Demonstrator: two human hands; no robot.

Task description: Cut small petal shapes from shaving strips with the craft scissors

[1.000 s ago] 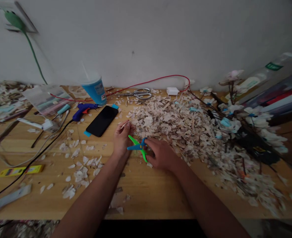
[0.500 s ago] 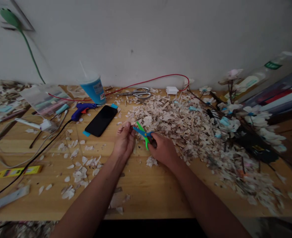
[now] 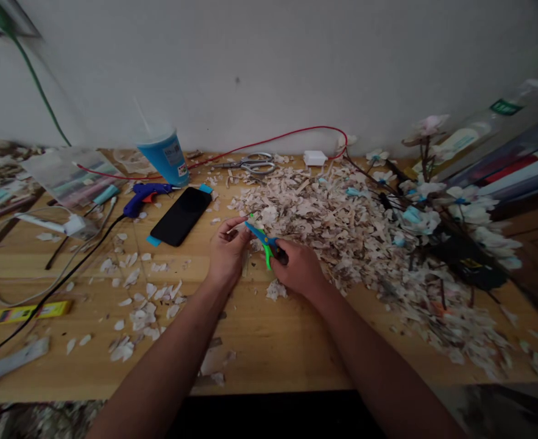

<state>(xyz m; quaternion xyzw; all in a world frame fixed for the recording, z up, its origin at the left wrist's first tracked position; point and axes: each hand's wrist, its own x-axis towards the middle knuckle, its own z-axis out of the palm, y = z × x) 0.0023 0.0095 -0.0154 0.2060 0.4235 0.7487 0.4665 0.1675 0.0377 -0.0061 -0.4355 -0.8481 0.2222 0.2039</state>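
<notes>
My right hand (image 3: 296,263) is wrapped round the handles of blue and green scissors (image 3: 267,241), whose blades point up and left. Close to the blade tips, my left hand (image 3: 227,247) has its thumb and fingers pinched together; what they hold is too small to make out. A large heap of pale petal-like scraps (image 3: 323,219) lies behind and to the right of my hands. One pale crumpled piece (image 3: 276,290) rests on the wooden table (image 3: 278,347) just below my right hand.
A black phone (image 3: 181,216), a blue glue gun (image 3: 147,196) and a blue cup (image 3: 166,160) stand or lie at left. Metal scissors (image 3: 250,163) lie near the wall. Flowered branches (image 3: 424,207) and a bottle (image 3: 479,128) are at right. A yellow cutter (image 3: 28,312) lies far left.
The scissor blades have closed from a wide cross to a narrower angle near my left fingers. The whole view has shifted slightly, so things appear a little higher and further left.
</notes>
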